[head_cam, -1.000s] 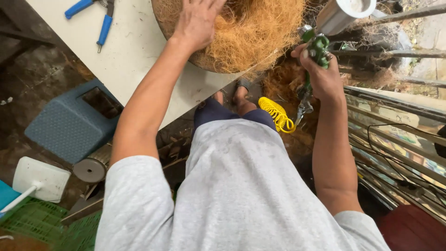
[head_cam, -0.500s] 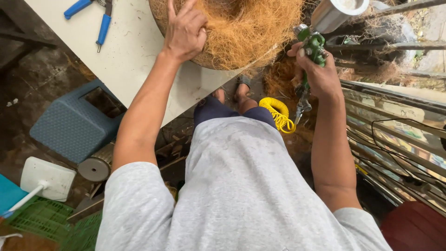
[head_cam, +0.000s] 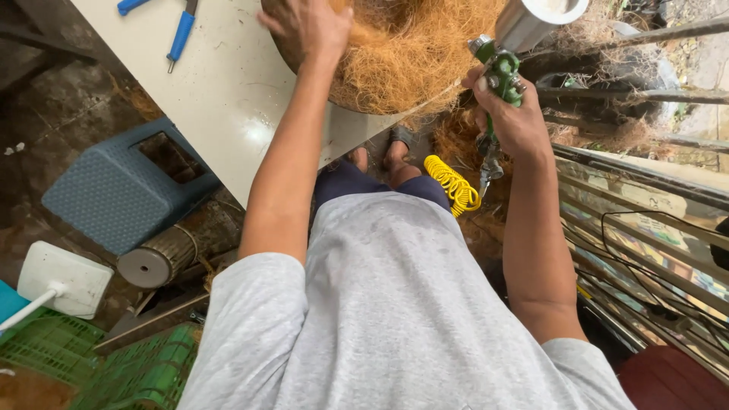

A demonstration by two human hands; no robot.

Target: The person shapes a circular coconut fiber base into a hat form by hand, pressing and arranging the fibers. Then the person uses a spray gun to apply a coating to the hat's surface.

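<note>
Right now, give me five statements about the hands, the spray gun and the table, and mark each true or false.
1. The right hand grips a green spray gun with a metal cup on top. True.
2. The left hand holds the blue-handled pliers. False: it rests on the mound of brown fibre; the pliers lie untouched on the white table.
3. A yellow coiled hose hangs below the spray gun. True.
4. The blue plastic stool stands on the table. False: it is on the ground beside the table.
5. The fibre mound lies on the ground by the person's feet. False: it sits on the table.
</note>
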